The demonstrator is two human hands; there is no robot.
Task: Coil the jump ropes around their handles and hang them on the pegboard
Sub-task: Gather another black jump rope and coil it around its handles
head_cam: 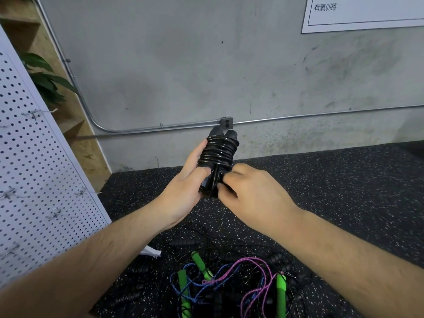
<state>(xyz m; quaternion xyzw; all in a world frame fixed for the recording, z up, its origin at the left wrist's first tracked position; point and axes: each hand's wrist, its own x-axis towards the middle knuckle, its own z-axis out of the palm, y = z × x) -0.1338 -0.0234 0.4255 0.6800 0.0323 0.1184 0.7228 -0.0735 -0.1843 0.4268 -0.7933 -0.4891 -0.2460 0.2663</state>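
Note:
A black jump rope (219, 150) is held up in front of the grey wall, its cord wound in tight turns around its two handles. My left hand (183, 187) grips the bundle from the left, thumb pressed on the lower handles. My right hand (250, 191) pinches the cord's loose end at the bottom of the bundle. The white pegboard (34, 171) stands at the left with several bare metal hooks (34, 113). A tangled pile of ropes (229, 283) lies on the floor below: green handles, blue and pink cords, several black ones.
The speckled black rubber floor (332, 180) stretches to the right. A metal conduit with a small junction box (226, 123) runs along the wall. A leafy plant (46, 81) and wooden shelving sit behind the pegboard. A white sign (362, 12) hangs top right.

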